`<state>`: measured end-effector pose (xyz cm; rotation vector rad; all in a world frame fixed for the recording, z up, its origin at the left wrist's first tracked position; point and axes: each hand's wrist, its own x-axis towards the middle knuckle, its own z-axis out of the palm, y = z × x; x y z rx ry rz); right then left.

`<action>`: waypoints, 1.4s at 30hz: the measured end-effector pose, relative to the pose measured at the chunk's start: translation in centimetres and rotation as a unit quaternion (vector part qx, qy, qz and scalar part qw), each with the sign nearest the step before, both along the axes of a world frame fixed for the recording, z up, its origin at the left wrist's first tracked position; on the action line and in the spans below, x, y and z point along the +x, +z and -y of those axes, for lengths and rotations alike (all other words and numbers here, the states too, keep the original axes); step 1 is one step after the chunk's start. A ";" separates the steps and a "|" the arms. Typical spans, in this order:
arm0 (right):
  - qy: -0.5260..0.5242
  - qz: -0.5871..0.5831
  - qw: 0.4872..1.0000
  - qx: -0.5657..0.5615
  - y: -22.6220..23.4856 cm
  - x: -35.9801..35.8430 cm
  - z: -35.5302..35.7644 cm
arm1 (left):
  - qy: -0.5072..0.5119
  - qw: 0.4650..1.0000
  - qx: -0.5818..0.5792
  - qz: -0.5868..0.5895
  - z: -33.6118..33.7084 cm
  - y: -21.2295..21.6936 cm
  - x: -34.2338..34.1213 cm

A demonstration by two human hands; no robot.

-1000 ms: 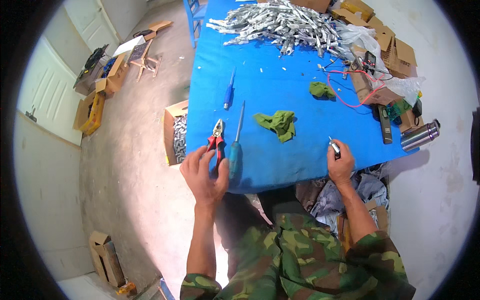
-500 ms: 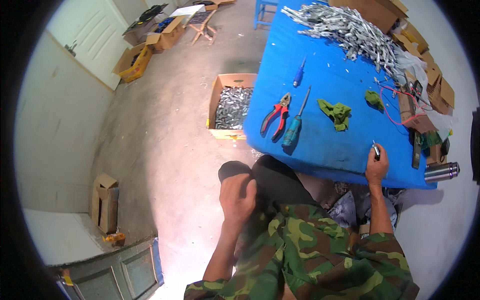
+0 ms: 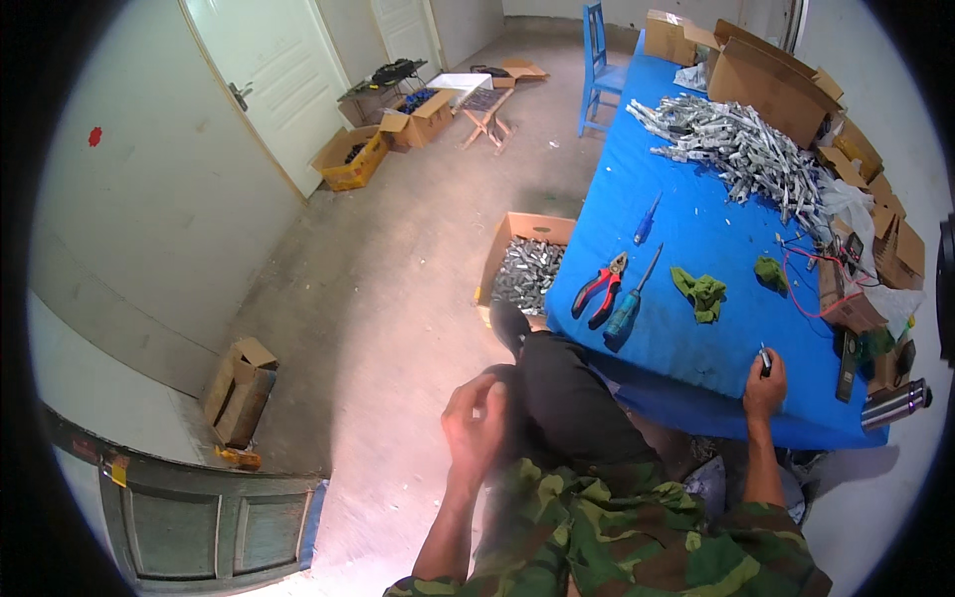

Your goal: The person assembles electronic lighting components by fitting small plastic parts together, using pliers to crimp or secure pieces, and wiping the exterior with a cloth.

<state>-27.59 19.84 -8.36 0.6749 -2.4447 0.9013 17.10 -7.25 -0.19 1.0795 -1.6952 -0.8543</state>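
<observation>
Bench: blue-covered bench (image 3: 696,249), red-handled pliers (image 3: 600,287) lying on it.
Right hand (image 3: 764,388): pinching small dark metal piece (image 3: 764,359).
Left hand (image 3: 476,423): raised, loosely curled, holding nothing.

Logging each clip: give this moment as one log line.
left hand: raised off table, blurred | right hand: holds small dark part on blue table | pliers, screwdriver: untouched

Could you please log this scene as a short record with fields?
left hand: raised off the table, fingers curled, over the lap; holds nothing that shows
right hand: on the blue table, pinching a small dark part
pliers: red-handled, near table edge
screwdriver: blue-handled, beside pliers
rag: green, mid-table
metal parts: heaped at the far end
floor box: open, holds metal pieces
</observation>
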 end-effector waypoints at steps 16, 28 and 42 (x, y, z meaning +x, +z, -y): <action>0.034 0.009 0.999 0.000 0.2 0.0 -0.2 | -0.178 0.984 -0.005 0.016 -1.5 5.9 -8.2; 0.038 0.021 0.999 -0.031 0.9 1.1 0.0 | -0.199 0.955 -0.135 0.175 -0.1 3.7 -15.7; 0.036 0.035 0.999 -0.018 3.2 2.0 0.9 | -0.156 0.910 -0.146 0.354 0.3 1.7 -20.7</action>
